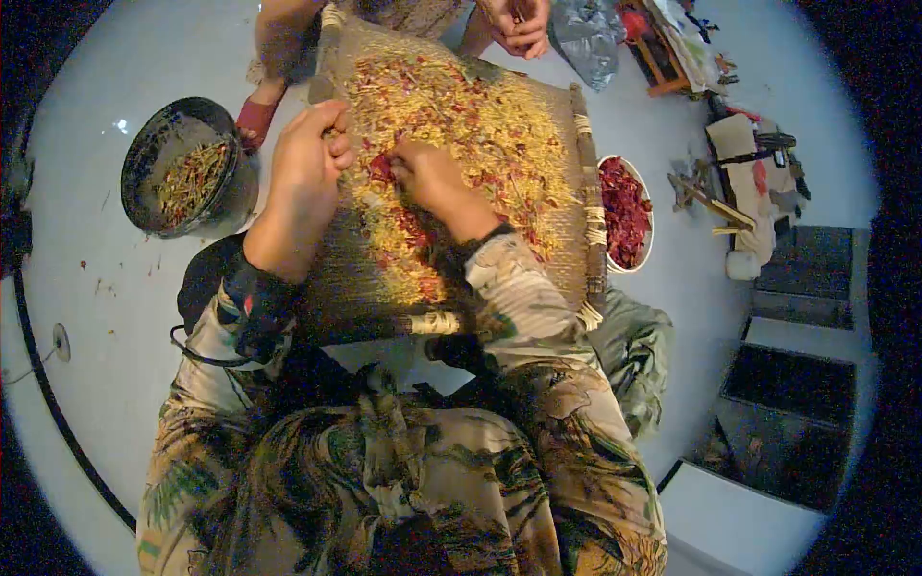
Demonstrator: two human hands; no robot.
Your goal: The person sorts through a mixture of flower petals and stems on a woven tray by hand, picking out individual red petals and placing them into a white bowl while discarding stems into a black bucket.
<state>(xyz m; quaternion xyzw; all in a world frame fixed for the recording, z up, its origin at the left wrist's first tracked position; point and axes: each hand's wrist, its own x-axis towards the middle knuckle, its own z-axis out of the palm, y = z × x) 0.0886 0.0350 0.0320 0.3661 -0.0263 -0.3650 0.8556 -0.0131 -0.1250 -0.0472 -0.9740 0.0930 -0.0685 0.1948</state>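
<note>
A woven tray (331, 288) lies before me, spread with yellow seeds (528, 125) and red bits that look like dried chili. Over its left edge is my left hand (309, 158), fingers curled closed; anything inside them is hidden. My right hand (434, 182) is low over the middle left of the tray, its fingers pinched at a dark red chili piece (382, 166). Below that hand, more red pieces (413, 230) lie among the seeds.
Left of the tray stands a black bucket (134, 178) with stem-like scraps inside. A white bowl (605, 261) of red pieces sits to the right. Across the tray is another person, whose hand (519, 27) shows near a clear plastic bag (588, 43). Wooden items (711, 202) lie farther right.
</note>
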